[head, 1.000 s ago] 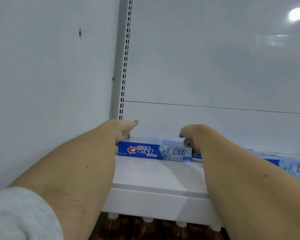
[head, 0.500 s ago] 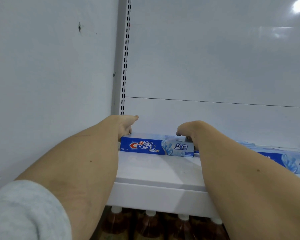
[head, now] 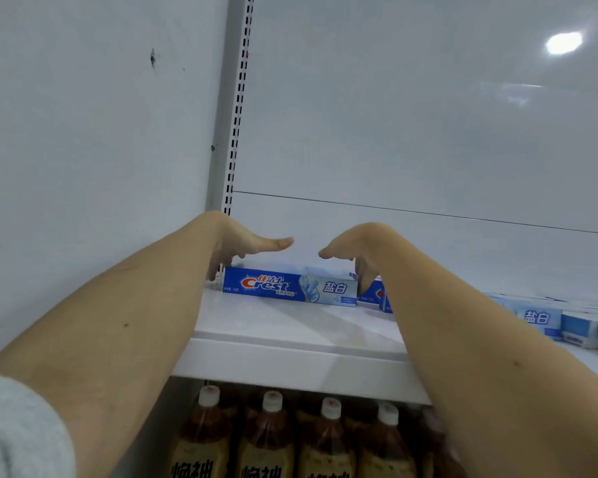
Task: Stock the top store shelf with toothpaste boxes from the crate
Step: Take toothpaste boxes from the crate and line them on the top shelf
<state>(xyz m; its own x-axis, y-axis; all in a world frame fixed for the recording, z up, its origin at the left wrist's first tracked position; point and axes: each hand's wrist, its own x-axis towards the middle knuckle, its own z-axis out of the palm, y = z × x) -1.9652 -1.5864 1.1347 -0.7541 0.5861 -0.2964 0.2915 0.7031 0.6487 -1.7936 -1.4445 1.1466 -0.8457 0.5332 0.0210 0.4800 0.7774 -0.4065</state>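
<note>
Crest toothpaste box (head: 289, 286), "盐白" label

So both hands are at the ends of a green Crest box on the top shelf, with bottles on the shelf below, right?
Not quite: the Crest box is blue, not green, as the head view shows. The left hand and right hand are at its ends on the top shelf, bottles below.

We are seeing a blue toothpaste box (head: 289, 286) wearing red-and-white lettering. The shelf (head: 290, 326) is showing white, the bottles (head: 268, 439) amber-brown with white caps.

Bright, ceiling-light glare (head: 564, 43), perhaps slight blur
</note>
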